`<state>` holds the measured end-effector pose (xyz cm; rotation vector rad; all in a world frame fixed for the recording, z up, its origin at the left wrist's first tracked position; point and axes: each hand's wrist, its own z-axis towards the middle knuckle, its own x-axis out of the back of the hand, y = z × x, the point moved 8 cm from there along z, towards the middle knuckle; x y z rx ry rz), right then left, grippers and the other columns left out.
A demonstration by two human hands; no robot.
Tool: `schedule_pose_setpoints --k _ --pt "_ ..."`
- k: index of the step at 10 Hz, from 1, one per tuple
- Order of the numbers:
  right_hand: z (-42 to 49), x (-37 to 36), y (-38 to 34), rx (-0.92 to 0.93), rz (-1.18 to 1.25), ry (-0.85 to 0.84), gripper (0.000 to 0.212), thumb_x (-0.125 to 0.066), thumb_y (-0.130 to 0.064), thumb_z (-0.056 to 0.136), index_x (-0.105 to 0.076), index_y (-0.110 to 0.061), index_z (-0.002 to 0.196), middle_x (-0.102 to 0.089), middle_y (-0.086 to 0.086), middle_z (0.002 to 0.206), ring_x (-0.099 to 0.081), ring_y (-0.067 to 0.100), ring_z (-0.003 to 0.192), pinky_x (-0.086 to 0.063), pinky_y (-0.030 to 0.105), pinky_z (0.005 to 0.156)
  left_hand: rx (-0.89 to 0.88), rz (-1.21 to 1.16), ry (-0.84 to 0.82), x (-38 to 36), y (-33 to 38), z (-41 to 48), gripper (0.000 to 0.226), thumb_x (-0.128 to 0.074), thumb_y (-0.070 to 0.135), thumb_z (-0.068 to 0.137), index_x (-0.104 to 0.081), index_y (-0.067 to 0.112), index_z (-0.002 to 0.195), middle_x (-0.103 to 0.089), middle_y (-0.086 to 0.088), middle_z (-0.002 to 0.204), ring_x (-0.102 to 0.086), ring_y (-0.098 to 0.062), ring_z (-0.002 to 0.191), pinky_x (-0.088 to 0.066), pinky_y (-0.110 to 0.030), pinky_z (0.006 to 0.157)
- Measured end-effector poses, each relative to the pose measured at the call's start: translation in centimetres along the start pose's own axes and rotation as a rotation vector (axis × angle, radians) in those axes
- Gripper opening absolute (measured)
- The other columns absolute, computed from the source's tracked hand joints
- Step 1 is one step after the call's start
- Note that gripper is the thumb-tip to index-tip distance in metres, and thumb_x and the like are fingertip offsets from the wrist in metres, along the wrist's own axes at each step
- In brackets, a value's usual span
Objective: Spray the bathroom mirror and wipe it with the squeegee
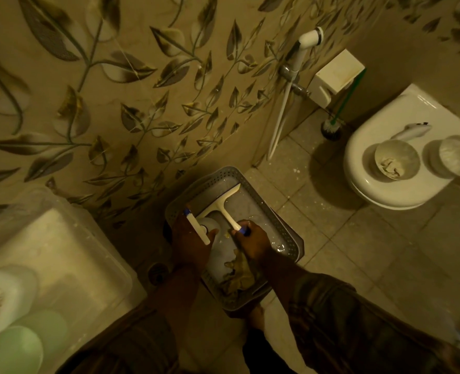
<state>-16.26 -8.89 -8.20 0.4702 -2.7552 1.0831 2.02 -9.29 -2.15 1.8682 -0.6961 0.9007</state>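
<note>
1. Left hand (191,238), fingers closed around white spray bottle with blue nozzle (198,225).
2. Right hand (253,242), fingers closed on white T-shaped squeegee (223,205) handle.
3. Both over grey perforated plastic basket (291,240) on tiled floor.

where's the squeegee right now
In the head view, the squeegee lies in the grey basket on the floor, low centre; the right hand grips its handle, beside the spray bottle.
</note>
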Motion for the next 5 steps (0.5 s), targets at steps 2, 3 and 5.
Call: schedule_pose_setpoints --k 2,3,5 --pt "-0.8 0.6 -2.1 0.021 0.047 -0.003 0.042 -0.071 -0.027 0.089 -0.060 -0.015 0.128 -0.068 0.011 0.117 -0.067 0.030 0.108 -0.056 0.047 0.097 0.046 0.013 -0.118 -0.3 -0.6 0.7 0.115 -0.085 0.027 0.072 -0.008 0.003 0.154 -0.029 -0.018 0.157 -0.030 -0.031 0.143 -0.021 -0.037 0.117" --pt "-1.5 0.9 -3.8 0.061 0.021 -0.004 0.045 -0.068 -0.029 0.090 -0.057 -0.018 0.133 -0.065 0.009 0.123 -0.065 0.027 0.110 -0.056 0.047 0.097 0.055 0.006 -0.104 1.4 -0.3 0.9 0.119 -0.085 0.022 0.072 -0.002 0.009 0.156 -0.027 -0.015 0.158 -0.030 -0.030 0.144 -0.025 -0.038 0.116" --pt "-3.3 1.6 -7.4 0.172 0.002 0.025 0.038 -0.065 -0.025 0.092 -0.059 -0.013 0.128 -0.062 0.009 0.130 -0.058 0.026 0.121 -0.048 0.047 0.107 -0.006 0.169 -0.171 4.4 0.8 -0.1 0.126 -0.082 0.037 0.074 0.010 0.006 0.154 -0.013 -0.017 0.162 -0.014 -0.033 0.149 -0.018 -0.041 0.119"
